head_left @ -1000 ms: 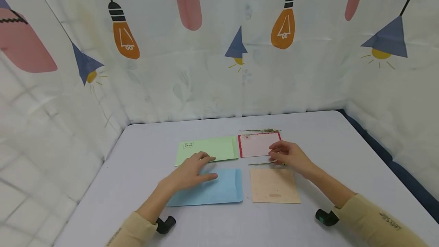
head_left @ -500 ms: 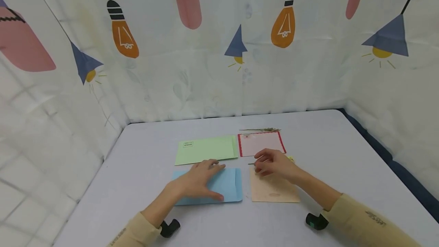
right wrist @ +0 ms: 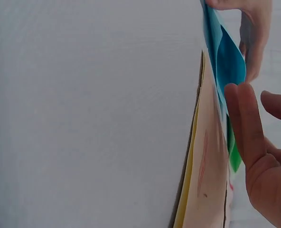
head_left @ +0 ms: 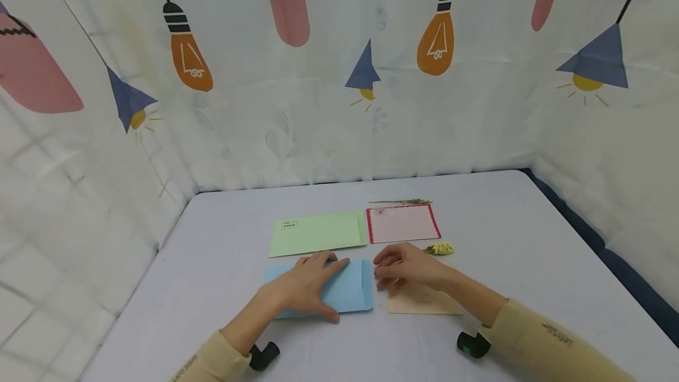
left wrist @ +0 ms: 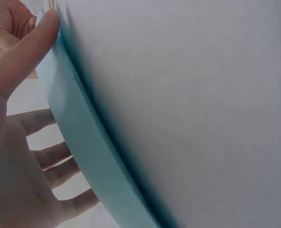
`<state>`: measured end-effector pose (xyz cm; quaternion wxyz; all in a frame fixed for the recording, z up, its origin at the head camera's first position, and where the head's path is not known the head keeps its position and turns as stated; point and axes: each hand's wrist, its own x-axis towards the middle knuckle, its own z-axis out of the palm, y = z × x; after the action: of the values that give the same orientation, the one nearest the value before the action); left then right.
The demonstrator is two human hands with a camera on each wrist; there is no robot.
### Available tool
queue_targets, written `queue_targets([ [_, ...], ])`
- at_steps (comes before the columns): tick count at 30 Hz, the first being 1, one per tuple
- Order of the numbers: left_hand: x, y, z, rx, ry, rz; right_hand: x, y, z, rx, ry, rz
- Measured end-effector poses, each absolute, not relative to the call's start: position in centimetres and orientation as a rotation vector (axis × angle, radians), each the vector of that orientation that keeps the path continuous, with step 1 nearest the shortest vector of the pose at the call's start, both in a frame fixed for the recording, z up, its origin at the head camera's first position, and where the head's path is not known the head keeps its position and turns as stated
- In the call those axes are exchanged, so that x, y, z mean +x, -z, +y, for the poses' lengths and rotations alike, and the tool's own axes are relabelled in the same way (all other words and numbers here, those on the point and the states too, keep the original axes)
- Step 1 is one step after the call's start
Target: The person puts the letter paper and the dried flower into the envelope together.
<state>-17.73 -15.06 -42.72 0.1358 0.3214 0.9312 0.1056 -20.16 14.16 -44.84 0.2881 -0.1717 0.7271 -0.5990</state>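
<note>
My left hand (head_left: 302, 285) spans the blue envelope (head_left: 350, 287), gripping it between the thumb at its near edge and the fingers at its far edge. In the right wrist view, the mouth of that blue envelope (right wrist: 229, 57) gapes apart. My right hand (head_left: 416, 267) hovers beside this right-hand end with nothing held, its fingertips (right wrist: 247, 92) close to the mouth. Partly hidden under that hand lies a peach envelope (head_left: 424, 306). A sprig with yellow flowers (head_left: 440, 249) lies behind the right hand, its stem covered by the hand.
Farther back are a green envelope (head_left: 318, 233) and a pink card with a red border (head_left: 405, 224). A dried sprig (head_left: 405, 201) rests along the card's far edge. A patterned curtain (head_left: 318, 117) hangs behind the white table (head_left: 223, 223).
My right hand has moved left and nearer, from the flower sprig to the blue envelope's end, leaving the sprig on the table. My left hand has shifted right and closed across the envelope.
</note>
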Motion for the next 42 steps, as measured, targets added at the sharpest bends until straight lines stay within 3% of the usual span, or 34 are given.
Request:
queue_targets([
  [15, -17.9, 42.7, -15.0, 0.986, -0.312, 2.718, -20.4, 45.9, 11.5, -0.494, 1.591, 1.896],
  [42, -17.8, 42.5, -15.3, 0.926, -0.315, 2.733, -20.1, 45.6, 11.7, -0.51, 1.538, 1.952],
])
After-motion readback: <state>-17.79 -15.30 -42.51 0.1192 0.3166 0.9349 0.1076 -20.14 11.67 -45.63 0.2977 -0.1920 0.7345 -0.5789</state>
